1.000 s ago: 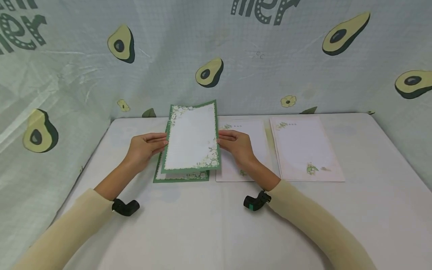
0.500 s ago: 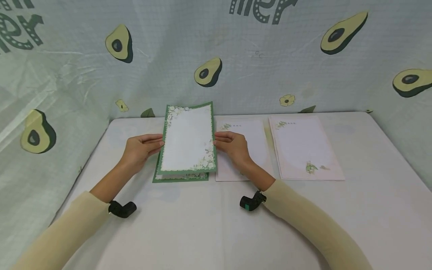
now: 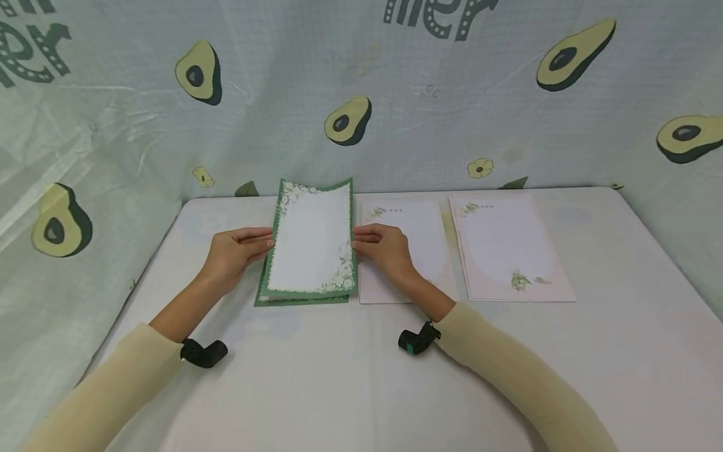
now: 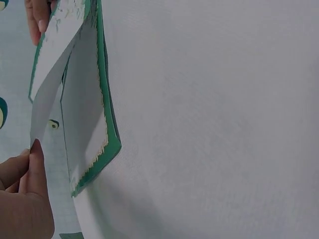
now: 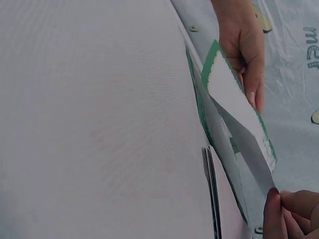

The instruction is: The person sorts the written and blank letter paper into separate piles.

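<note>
While left hand (image 3: 230, 256) and right hand (image 3: 388, 251) have fingers clamped on opposite sides of the bowed green-bordered sheet (image 3: 310, 242), above lower green-bordered paper (image 4: 84, 114) far left-centre on the tabletop (image 3: 316, 383), uneven release could probably skew it.

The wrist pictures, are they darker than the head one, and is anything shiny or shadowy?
Yes. Head view: brighter, with shiny streaks on the left of the avocado curtain; left wrist view: dimmer, the raised sheet grey underneath, a soft shadow on the white table; right wrist view: also dim, faint curved lines across the table.
</note>
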The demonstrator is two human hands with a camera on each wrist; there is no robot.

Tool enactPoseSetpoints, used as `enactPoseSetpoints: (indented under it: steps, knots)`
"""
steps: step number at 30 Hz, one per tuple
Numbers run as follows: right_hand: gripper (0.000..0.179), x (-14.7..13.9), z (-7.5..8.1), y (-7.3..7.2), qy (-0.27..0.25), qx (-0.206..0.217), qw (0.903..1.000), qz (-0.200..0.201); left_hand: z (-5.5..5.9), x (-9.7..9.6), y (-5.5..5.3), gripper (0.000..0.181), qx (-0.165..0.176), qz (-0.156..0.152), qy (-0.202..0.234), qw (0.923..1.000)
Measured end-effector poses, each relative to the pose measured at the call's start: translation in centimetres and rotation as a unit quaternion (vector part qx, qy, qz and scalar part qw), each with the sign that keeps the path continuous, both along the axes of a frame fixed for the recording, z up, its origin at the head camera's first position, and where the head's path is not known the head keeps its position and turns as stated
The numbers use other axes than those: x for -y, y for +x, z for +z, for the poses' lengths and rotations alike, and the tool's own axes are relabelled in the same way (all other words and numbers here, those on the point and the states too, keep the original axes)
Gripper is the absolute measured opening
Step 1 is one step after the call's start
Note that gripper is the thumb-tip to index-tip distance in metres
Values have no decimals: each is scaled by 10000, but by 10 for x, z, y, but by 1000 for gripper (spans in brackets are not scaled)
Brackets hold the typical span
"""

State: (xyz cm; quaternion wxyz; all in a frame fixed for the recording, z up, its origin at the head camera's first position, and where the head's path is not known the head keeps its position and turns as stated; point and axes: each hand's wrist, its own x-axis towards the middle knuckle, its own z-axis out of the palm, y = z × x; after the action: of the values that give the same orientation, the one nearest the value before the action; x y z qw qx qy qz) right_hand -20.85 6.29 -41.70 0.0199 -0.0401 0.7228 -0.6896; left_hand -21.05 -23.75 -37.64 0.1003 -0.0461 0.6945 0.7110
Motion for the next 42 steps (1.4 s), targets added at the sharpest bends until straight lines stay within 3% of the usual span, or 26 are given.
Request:
enactPoseSetpoints:
  steps: [10,30,34,38,42]
  knots:
    - [25,8,-3,0,11,-55,10000,16,-2,6,2,47,-7,159,-73,9998]
    - [22,19,-1,-5,270,376,9988,162,-7,11,1,43,-169,72,-147,9997]
    - [21,18,1,-5,402,431,9981,173,-8,11,1,46,-180,-47,-623,9979]
    - [20,16,3,-5,509,420,9974,280,-10,13,1,43,-89,-136,-1327,9910]
    - [20,15,5,-7,594,459,9965,366,-10,15,0,40,6,-217,-1701,9852]
